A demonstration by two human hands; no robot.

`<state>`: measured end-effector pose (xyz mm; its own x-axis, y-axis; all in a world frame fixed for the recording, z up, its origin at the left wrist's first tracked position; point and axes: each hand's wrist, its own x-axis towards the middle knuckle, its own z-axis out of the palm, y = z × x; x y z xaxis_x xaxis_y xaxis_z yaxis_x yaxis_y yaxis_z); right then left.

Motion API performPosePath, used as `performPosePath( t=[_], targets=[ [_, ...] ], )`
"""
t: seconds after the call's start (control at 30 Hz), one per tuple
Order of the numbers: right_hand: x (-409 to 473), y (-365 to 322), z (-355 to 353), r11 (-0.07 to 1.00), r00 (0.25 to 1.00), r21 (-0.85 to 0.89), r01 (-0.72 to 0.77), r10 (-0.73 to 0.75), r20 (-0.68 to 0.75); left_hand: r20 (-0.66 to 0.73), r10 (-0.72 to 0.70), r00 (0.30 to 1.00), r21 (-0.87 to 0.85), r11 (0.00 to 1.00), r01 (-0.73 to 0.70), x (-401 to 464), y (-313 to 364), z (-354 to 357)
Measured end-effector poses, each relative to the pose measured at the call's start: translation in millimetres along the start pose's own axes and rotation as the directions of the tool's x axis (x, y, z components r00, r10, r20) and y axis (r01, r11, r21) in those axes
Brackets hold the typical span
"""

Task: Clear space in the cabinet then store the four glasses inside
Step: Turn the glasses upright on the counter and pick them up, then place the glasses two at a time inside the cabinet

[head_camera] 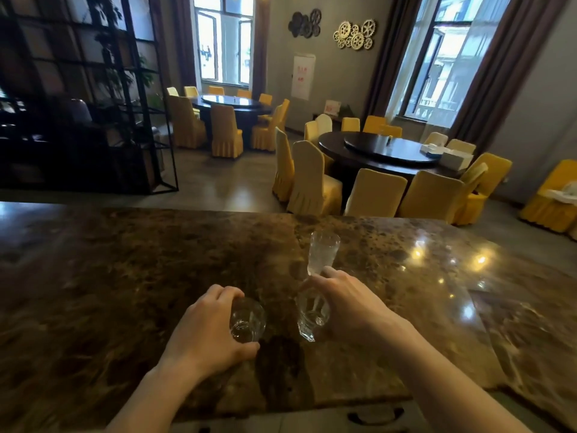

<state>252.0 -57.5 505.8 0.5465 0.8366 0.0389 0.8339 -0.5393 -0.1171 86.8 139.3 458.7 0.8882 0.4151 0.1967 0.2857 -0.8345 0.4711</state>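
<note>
Three clear glasses show on the brown marble counter [125,276]. My left hand [206,329] is wrapped around a short glass [248,321] near the front edge. My right hand [346,303] grips a taller glass [312,312], which leans to the left. A third tall glass [321,253] stands upright just beyond my right fingers, apart from them. Below the counter's front edge a pale cabinet front with a dark handle [376,415] is partly visible; its inside is hidden.
Beyond the counter lie round dark dining tables [384,151] ringed by yellow-covered chairs [312,182]. A black metal shelf frame [93,104] stands at the far left. The counter stretches wide on both sides of my hands.
</note>
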Motion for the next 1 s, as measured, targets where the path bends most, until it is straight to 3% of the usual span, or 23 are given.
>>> performPosePath(
  t=[0.5, 1.0],
  targets=[
    [-158, 3, 39, 0.998, 0.995, 0.057, 0.031, -0.036, 0.089, 0.050, -0.053, 0.997, 0.113, 0.992, 0.047, -136, 83, 28],
    [-191, -3, 106, 0.993, 0.987, 0.096, -0.073, 0.058, 0.147, 0.169, -0.096, 0.981, 0.099, 0.992, 0.080, -172, 63, 78]
  ],
)
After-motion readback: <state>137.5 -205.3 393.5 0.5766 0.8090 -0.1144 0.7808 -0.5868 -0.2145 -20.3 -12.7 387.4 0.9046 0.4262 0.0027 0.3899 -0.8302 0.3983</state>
